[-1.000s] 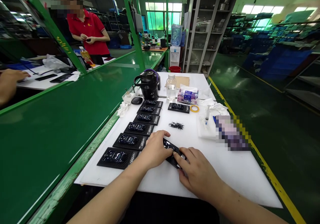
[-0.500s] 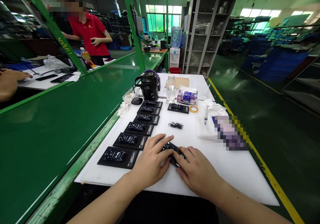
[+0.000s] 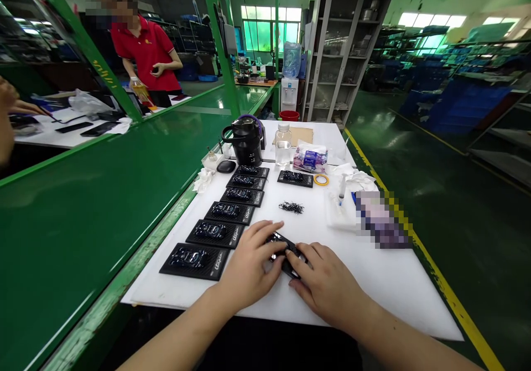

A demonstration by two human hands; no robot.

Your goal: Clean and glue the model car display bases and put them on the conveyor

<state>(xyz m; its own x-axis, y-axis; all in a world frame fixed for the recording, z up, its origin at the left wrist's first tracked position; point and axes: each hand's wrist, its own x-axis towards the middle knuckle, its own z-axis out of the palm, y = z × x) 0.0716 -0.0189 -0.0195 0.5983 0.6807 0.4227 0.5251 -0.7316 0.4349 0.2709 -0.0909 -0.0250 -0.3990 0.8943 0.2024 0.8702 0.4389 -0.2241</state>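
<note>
A glossy green conveyor belt (image 3: 136, 161) runs the length of a factory hall, to the left of a white-topped table (image 3: 390, 282). Beyond the table's far end stands a tall glass-fronted cabinet (image 3: 350, 45), while a co-worker in a red polo shirt (image 3: 147, 56) stands across the belt, far left. A water dispenser (image 3: 289, 92) stands just left of the cabinet.

On the table's far left sits a black lidded jug (image 3: 248, 144). At the near side, the worker's right hand (image 3: 307, 268) is clamped around the right end of a black plaque (image 3: 290, 267), tilted above or on the tabletop; which, the angle does not settle. The left hand (image 3: 259, 260) lies over the opposite end, forefinger and thumb close together on its face; whether it grips cannot be told.

Six matching plaques (image 3: 194, 257), each bearing a raised car-shaped model, line the table's left side, the nearest lettered "Utopia." Another single plaque (image 3: 295, 178) lies farther off, near a tissue pack (image 3: 310, 160) and a clear bottle (image 3: 283, 147). A syringe (image 3: 342, 188) rests to the right, a yellow tape roll (image 3: 315, 179) just beside the single plaque, and a scatter of thin black scraps (image 3: 291, 208) beyond the hands.
</note>
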